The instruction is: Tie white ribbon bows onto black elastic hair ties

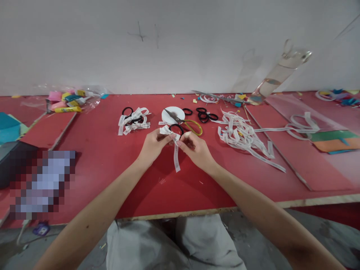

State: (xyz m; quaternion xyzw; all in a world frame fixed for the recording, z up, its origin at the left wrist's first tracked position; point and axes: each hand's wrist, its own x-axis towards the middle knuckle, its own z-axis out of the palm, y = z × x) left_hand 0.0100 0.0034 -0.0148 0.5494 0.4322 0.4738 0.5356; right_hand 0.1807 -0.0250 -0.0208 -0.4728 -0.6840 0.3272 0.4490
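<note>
My left hand pinches a white printed ribbon that is looped or tied on a black hair tie. My right hand is closed at the same ribbon, thumb and forefinger meeting by its folded part. One ribbon tail hangs down between the hands. Just beyond them, scissors with yellow handles lie partly across a white round disc. Several loose black hair ties sit right of the disc. To the left is a small pile of hair ties with ribbon bows.
A tangled heap of white printed ribbon spreads at the right. Behind it a clear water bottle leans at a slant. A bag of glue tubes lies far left, with a blurred phone-like object nearer. The red table ends before my lap.
</note>
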